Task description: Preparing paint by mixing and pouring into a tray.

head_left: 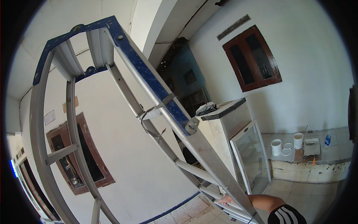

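A tall aluminium stepladder (pixel 210 160) with blue top brackets fills the left and middle of the view, leaning across it. My right hand (pixel 226 200) is at its lower right part, its fingers on a rung beside the side rail. That rail crosses in front of my wrist, and my forearm comes in from the right in a black sleeve with white stripes. A grey strip (pixel 158 106) is tied around the rails partway up, with loose ends hanging. My left hand is out of sight.
A white cabinet (pixel 220 128) stands behind the ladder, a glass-paned white frame (pixel 251 156) leaning against it. On a tiled ledge at right are white buckets (pixel 276 147), a paint tray (pixel 311 146) and a blue-labelled bottle (pixel 327 140). Brown-framed windows (pixel 276 76) sit in the walls.
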### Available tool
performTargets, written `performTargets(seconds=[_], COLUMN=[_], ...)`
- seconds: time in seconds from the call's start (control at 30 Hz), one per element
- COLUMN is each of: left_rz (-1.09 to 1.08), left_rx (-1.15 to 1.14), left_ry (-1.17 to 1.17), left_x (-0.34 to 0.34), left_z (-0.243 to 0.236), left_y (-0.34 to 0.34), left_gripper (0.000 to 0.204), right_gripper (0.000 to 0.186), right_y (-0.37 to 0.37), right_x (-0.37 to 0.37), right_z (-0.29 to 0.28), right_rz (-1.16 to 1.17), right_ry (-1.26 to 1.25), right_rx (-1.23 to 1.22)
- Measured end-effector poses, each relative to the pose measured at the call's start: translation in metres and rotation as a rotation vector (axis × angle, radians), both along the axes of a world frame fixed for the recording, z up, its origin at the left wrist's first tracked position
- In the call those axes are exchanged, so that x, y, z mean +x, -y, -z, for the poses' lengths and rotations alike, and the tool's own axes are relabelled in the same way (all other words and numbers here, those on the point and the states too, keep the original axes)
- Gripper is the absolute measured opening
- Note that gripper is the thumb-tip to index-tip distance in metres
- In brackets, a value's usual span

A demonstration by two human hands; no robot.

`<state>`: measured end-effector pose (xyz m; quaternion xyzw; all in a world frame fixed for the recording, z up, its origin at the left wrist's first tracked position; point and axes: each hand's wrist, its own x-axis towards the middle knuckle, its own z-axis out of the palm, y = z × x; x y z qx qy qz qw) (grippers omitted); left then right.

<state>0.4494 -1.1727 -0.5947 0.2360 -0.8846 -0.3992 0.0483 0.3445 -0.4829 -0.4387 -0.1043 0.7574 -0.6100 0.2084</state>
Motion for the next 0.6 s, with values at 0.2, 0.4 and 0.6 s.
performTargets(seconds=[0.2,0.4,0.6], left_rz=[0.03,0.089,0.152], left_rx=[-0.134,-0.253,-0.363], left_ry=[0.012,0.048,0.076], left_x=[-0.041,-0.055,-0.057], left_z=[0.006,0.029,0.065], left_y=[-0.014,-0.042,-0.089], left_gripper=[0.049,0.045,0.041], right_gripper=[0.05,0.051,0.051], right_y=[0.017,0.029,0.023], right_x=[0.004,0.027,0.047], right_z=[0.012,0.033,0.06], right_rz=[-0.021,-0.021,-0.022], right_ry=[0.032,0.088,0.137], right_rx=[-0.058,-0.105,-0.148])
